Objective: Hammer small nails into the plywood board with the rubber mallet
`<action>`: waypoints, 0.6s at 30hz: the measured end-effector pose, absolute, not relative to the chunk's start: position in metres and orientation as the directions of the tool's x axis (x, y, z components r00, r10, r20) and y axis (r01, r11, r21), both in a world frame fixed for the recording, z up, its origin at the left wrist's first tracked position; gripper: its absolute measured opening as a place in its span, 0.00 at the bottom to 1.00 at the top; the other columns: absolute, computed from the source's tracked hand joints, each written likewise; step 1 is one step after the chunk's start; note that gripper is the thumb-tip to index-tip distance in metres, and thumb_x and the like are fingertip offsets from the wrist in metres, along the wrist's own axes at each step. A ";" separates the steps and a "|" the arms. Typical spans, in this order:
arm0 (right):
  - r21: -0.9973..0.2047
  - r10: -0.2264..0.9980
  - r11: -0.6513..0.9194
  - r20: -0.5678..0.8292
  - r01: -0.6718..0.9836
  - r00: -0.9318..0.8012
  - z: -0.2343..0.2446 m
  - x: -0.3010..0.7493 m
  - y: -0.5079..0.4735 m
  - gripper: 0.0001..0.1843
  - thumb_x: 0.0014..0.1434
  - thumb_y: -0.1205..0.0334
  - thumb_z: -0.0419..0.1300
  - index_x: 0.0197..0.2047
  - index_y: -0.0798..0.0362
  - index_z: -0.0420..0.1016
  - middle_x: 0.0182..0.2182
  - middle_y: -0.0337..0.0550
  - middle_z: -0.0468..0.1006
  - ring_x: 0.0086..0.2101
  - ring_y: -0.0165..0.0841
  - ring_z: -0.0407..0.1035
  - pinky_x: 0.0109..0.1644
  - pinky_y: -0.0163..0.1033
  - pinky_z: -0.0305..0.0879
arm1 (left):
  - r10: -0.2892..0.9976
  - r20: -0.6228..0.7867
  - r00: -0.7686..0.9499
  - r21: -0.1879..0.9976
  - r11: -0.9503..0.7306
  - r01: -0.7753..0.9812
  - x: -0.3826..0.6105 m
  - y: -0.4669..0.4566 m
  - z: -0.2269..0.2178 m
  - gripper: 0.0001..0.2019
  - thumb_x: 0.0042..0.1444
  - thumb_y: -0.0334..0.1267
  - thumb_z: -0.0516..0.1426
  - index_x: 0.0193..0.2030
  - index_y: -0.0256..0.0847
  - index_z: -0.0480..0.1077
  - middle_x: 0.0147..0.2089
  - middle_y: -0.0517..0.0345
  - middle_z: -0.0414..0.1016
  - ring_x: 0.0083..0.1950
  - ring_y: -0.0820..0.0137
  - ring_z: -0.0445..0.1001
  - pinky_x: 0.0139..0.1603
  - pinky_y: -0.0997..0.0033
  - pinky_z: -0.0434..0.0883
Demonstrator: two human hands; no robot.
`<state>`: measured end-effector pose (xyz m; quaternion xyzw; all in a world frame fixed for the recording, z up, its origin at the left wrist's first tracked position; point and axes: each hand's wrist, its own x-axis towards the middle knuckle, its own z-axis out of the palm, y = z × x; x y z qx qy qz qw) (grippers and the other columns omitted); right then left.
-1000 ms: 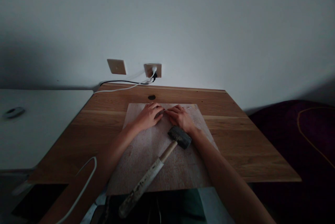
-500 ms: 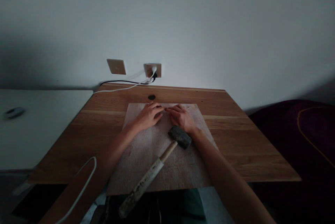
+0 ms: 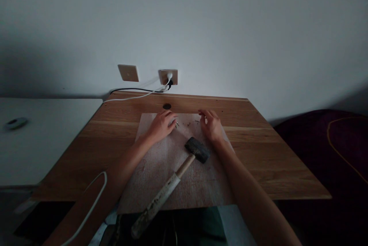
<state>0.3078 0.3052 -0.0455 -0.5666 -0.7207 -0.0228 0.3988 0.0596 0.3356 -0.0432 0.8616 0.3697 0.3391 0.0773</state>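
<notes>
My left hand (image 3: 162,126) rests on the far left part of a pale wooden board (image 3: 166,154), its fingers and thumb apart. Small shiny metal pieces (image 3: 177,124) lie by the left thumb tip; their exact kind is too small to tell. Over the board's far right side is my right hand (image 3: 212,125), with loosely bent fingers apart and nothing visible in them. Several tiny bits (image 3: 189,124) lie scattered between the two hands. Nearer to me a hammer (image 3: 197,150) with a dark block head lies diagonally across the board, its worn handle reaching past the front edge.
Beneath the board is a brown wooden table (image 3: 258,161) against the wall. Cables run from a wall socket (image 3: 168,77) along its back left edge. A white surface at left carries a computer mouse (image 3: 16,123). Dark purple fabric (image 3: 322,142) lies at right.
The hands were close together with fingertips nearly meeting. My right hand has moved right, away from the left, and small pieces now show between them. The hammer stays in place.
</notes>
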 end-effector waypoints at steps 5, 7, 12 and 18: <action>-0.403 0.817 0.126 0.561 0.906 0.136 -0.058 0.331 0.311 0.20 0.57 0.73 0.51 0.47 0.53 0.80 0.40 0.51 0.82 0.43 0.43 0.73 0.51 0.48 0.70 | 0.753 0.595 0.280 0.504 -0.621 0.600 0.056 0.342 -0.046 0.08 0.65 0.34 0.54 0.47 0.43 0.73 0.44 0.53 0.78 0.48 0.63 0.77 0.54 0.61 0.73; -0.353 0.852 0.110 0.515 0.929 0.095 -0.062 0.335 0.312 0.19 0.57 0.74 0.51 0.45 0.53 0.80 0.40 0.51 0.82 0.43 0.44 0.73 0.53 0.49 0.69 | 0.773 0.599 0.209 0.540 -0.583 0.607 0.055 0.345 -0.047 0.07 0.65 0.34 0.54 0.45 0.43 0.73 0.43 0.53 0.79 0.47 0.64 0.77 0.52 0.63 0.73; -0.356 0.876 0.276 0.475 0.893 -0.082 -0.060 0.325 0.309 0.21 0.59 0.74 0.51 0.50 0.57 0.79 0.46 0.53 0.82 0.48 0.43 0.74 0.57 0.48 0.68 | 0.801 0.582 0.137 0.577 -0.526 0.625 0.053 0.350 -0.049 0.06 0.64 0.34 0.54 0.43 0.42 0.73 0.39 0.55 0.79 0.40 0.66 0.76 0.46 0.66 0.72; -0.403 0.872 0.428 0.418 0.809 -0.254 -0.051 0.310 0.306 0.21 0.61 0.73 0.53 0.53 0.52 0.79 0.48 0.47 0.83 0.48 0.39 0.75 0.55 0.43 0.70 | 0.807 0.555 0.202 0.507 -0.521 0.686 0.052 0.346 -0.049 0.07 0.61 0.31 0.54 0.39 0.44 0.73 0.39 0.56 0.78 0.39 0.66 0.75 0.45 0.65 0.72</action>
